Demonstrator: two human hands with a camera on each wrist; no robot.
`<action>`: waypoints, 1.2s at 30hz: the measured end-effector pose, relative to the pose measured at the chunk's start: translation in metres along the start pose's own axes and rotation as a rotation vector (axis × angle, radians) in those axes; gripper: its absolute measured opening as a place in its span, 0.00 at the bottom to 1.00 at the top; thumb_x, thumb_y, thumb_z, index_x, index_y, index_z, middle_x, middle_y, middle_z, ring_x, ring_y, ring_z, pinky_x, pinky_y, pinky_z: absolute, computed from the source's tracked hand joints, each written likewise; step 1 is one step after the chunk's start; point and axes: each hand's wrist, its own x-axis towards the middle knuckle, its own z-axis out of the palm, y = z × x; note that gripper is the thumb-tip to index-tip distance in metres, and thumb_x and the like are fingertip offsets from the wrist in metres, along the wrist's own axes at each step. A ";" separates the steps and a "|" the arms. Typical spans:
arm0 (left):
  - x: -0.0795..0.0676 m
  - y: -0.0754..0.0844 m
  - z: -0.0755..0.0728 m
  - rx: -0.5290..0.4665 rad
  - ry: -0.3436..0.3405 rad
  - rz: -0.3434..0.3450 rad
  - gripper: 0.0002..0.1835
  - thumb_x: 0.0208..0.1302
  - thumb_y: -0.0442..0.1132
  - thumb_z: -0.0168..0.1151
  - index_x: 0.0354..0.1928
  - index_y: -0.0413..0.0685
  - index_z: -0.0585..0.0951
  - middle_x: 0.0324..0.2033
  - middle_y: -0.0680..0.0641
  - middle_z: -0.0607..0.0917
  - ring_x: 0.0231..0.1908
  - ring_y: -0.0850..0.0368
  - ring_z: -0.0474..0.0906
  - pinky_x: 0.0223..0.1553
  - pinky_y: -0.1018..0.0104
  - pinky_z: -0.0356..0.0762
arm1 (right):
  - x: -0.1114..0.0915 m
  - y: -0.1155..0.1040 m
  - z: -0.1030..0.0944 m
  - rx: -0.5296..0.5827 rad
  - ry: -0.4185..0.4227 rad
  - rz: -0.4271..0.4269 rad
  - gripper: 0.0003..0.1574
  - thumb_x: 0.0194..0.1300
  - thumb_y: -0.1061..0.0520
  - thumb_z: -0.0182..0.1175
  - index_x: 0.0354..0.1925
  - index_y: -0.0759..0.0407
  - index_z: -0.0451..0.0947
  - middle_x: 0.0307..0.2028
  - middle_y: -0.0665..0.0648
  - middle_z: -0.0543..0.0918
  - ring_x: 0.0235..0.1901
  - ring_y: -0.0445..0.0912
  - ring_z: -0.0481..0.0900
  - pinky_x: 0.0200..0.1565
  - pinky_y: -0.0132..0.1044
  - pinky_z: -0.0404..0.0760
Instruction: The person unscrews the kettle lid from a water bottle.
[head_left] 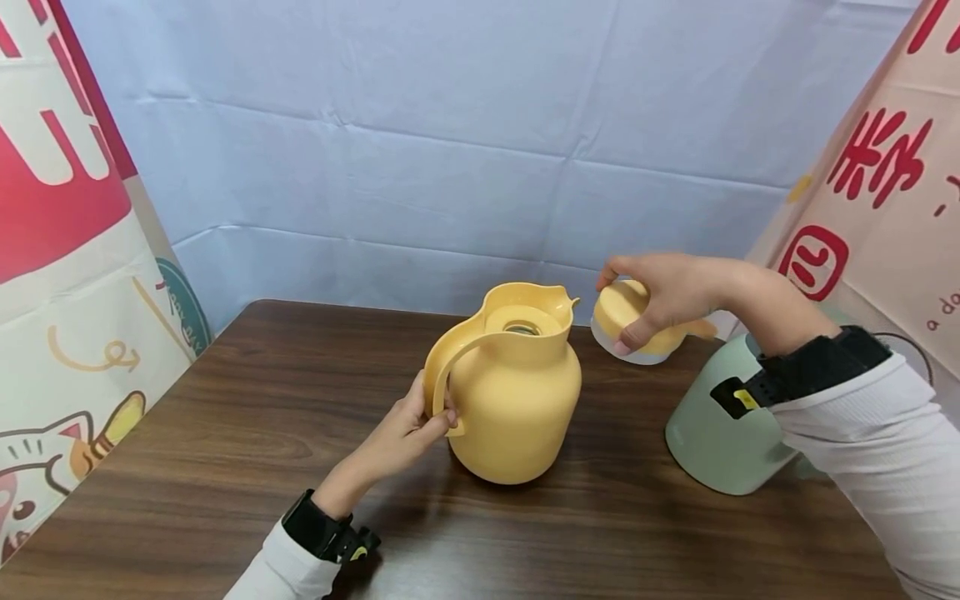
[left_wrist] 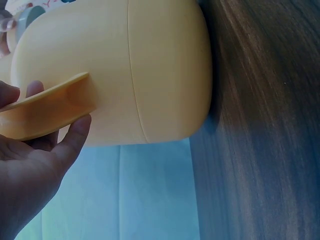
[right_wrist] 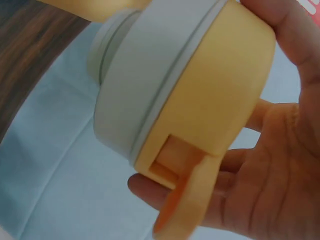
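A yellow thermos jug (head_left: pixel 517 400) stands upright on the dark wooden table, its top uncovered and its spout toward the right. My left hand (head_left: pixel 408 429) grips the jug's handle (left_wrist: pixel 50 107), fingers around it and thumb on its lower part. To the right of the jug, my right hand (head_left: pixel 663 292) holds the jug's lid (right_wrist: pixel 210 75) above the table, thumb on one side and fingers on the other. The lid is yellow on top with a pale lower part, and a yellow lever sticks out from it. It is apart from the jug.
A pale green kettle-like container (head_left: pixel 723 425) with a thin dark handle stands at the right, partly hidden behind my right forearm. A light blue cloth (head_left: pixel 450 150) hangs behind the table (head_left: pixel 225 450). Printed sheets (head_left: pixel 67 333) hang at both sides.
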 end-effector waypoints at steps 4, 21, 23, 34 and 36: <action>0.000 0.000 0.000 -0.011 -0.009 -0.001 0.11 0.68 0.24 0.42 0.50 0.34 0.58 0.35 0.38 0.72 0.39 0.41 0.74 0.37 0.62 0.73 | 0.001 0.011 0.011 0.010 0.020 -0.015 0.47 0.42 0.41 0.74 0.55 0.55 0.64 0.39 0.57 0.72 0.35 0.51 0.70 0.32 0.42 0.72; 0.000 -0.001 0.002 -0.005 -0.004 0.003 0.11 0.68 0.24 0.42 0.51 0.34 0.58 0.36 0.37 0.72 0.38 0.45 0.73 0.37 0.63 0.72 | 0.016 0.043 0.062 0.069 -0.028 -0.003 0.46 0.40 0.47 0.73 0.57 0.52 0.66 0.39 0.59 0.70 0.36 0.53 0.69 0.31 0.42 0.72; 0.000 -0.001 0.002 -0.006 -0.005 0.003 0.12 0.68 0.24 0.42 0.51 0.34 0.58 0.36 0.38 0.72 0.38 0.45 0.73 0.37 0.63 0.72 | 0.018 0.045 0.067 0.070 -0.035 -0.004 0.47 0.40 0.47 0.73 0.58 0.53 0.66 0.40 0.59 0.70 0.37 0.53 0.69 0.31 0.41 0.72; 0.000 -0.002 0.001 -0.017 -0.005 0.005 0.11 0.68 0.24 0.41 0.50 0.33 0.58 0.36 0.37 0.72 0.39 0.43 0.73 0.39 0.62 0.73 | 0.024 0.048 0.086 0.087 -0.084 -0.005 0.51 0.37 0.49 0.73 0.61 0.58 0.66 0.42 0.59 0.71 0.37 0.52 0.70 0.33 0.42 0.73; 0.000 -0.002 0.000 -0.013 -0.005 0.009 0.11 0.68 0.24 0.41 0.50 0.33 0.58 0.35 0.37 0.72 0.39 0.43 0.73 0.39 0.62 0.73 | 0.025 0.049 0.090 0.091 -0.106 -0.005 0.51 0.37 0.50 0.73 0.61 0.57 0.65 0.42 0.59 0.71 0.37 0.52 0.70 0.33 0.42 0.73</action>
